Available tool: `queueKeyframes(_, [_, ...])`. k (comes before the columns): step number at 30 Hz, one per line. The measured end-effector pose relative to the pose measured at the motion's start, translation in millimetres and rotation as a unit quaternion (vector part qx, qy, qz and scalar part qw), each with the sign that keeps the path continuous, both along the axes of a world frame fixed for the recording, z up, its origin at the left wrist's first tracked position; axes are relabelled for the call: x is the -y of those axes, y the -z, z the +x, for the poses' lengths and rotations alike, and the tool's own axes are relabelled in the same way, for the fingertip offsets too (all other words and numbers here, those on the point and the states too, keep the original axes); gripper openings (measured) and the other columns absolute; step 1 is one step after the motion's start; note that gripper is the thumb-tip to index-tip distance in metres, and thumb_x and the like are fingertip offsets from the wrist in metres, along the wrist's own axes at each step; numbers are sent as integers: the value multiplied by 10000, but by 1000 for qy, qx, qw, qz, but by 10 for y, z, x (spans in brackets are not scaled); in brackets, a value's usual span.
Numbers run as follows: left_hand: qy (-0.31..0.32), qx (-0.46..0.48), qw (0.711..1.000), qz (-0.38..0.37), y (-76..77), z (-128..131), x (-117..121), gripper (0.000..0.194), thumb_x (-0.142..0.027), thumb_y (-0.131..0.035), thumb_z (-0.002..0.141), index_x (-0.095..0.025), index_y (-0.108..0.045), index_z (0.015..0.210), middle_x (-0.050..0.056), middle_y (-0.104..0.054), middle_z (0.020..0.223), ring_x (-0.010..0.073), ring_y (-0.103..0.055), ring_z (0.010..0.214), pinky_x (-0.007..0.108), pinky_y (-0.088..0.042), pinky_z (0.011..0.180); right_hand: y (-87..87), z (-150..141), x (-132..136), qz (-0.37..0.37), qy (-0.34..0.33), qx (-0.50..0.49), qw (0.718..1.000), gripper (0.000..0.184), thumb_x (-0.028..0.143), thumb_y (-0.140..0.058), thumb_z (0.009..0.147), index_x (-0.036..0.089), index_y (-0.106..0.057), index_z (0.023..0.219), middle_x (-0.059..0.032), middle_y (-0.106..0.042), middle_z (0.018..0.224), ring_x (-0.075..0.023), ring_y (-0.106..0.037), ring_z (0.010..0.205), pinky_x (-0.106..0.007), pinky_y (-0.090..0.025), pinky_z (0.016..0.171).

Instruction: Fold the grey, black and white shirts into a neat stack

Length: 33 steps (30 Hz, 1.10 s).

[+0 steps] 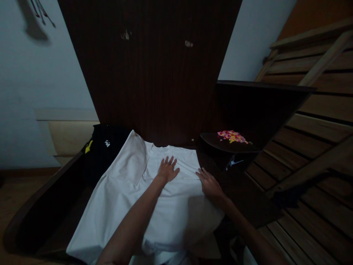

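Observation:
A white shirt (176,198) lies spread over a dark wooden surface, its collar toward the back panel. One sleeve (134,154) is laid out on the left, while the right side is turned inward along a straight edge. My left hand (167,170) rests flat on the upper chest of the shirt, fingers spread. Over at the shirt's right edge, my right hand (210,184) touches the fabric with its fingers stretched out. The shirt's lower end, near my body, is bunched and partly out of frame.
A folded black garment (106,147) with a yellow patch sits at the left. Small pink and yellow pieces (233,136) are heaped on a curved shelf (212,141) at the right. A tall dark panel (154,73) stands behind; wooden slats (317,147) rise on the right.

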<state>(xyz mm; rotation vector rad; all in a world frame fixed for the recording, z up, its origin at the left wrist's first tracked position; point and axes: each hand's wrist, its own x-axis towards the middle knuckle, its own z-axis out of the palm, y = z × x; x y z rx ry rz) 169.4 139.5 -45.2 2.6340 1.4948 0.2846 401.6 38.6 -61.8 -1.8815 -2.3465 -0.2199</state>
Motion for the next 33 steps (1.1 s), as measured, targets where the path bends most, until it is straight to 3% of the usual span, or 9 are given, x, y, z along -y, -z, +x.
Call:
queueKeyframes(5, [28,-20,999,-18,-11,-14,-119,618,-491,-342,943,-215,-334,1496,77,-269,1577,327,-194,1456,522,-173,1159,59,-20,102,-9,-32,31,999,669,-4,-368,733,66,-498,1385,-166,-434,1470,-250,-370,1393,-419,-356,1115])
queueKeyframes(9, [32,-5,999,17,41,6,-145,600,-485,-377,934,-242,-355,1482,76,-311,1562,340,-235,1442,547,-220,1134,-111,-155,108,-33,25,38,998,573,30,-420,759,62,-574,1310,-186,-504,1415,-266,-389,1381,-399,-343,1115])
queueKeyframes(11, [21,14,999,33,71,12,-143,642,-490,-403,925,-186,-341,1486,125,-295,1562,343,-265,1430,524,-259,1123,-226,-205,55,-43,30,19,998,502,87,-453,787,89,-618,1262,-178,-547,1379,-272,-406,1370,-404,-340,1112])
queueKeyframes(15, [2,27,998,55,111,11,-133,647,-491,-381,937,-88,-391,1444,212,-350,1517,345,-286,1422,507,-259,1127,-381,-204,-194,-97,3,-83,992,439,201,-467,849,127,-634,1248,-145,-556,1377,-252,-453,1339,-403,-342,1111])
queueKeyframes(20, [15,15,998,54,67,2,-90,596,-490,-424,928,-152,-446,1418,181,-404,1496,357,-312,1408,546,-231,1134,-439,-262,-668,-97,38,-167,980,420,239,-388,948,96,-594,1285,-164,-501,1424,-232,-414,1368,-383,-314,1129])
queueKeyframes(24, [39,43,996,69,-20,-11,-27,421,-385,-418,944,-173,-564,1278,135,-564,1364,298,-461,1314,480,-335,1098,-455,-510,-885,-83,54,-160,982,461,244,-458,917,55,-543,1329,-194,-426,1474,-262,-343,1408,-395,-288,1142])
queueKeyframes(28, [-17,75,995,59,-53,-36,4,286,-190,-394,916,-175,-626,1082,103,-689,1111,206,-629,1082,332,-482,943,-435,-753,-781,-114,-42,-138,983,574,331,-550,846,95,-516,1368,-159,-422,1488,-279,-340,1407,-401,-287,1147])
queueKeyframes(30, [-40,75,995,53,-42,-45,-1,273,-149,-417,881,-177,-633,1046,101,-686,1119,203,-636,1067,330,-490,939,-412,-786,-639,-142,-80,-116,980,667,331,-598,790,110,-474,1407,-153,-400,1501,-286,-327,1414,-399,-302,1142])
queueKeyframes(33, [-34,77,995,61,-8,-46,-21,294,-150,-438,867,-170,-636,1084,107,-640,1248,206,-562,1210,333,-439,1030,-369,-697,-418,-132,-97,-80,983,732,232,-589,748,95,-416,1446,-165,-368,1514,-279,-312,1421,-386,-319,1137])
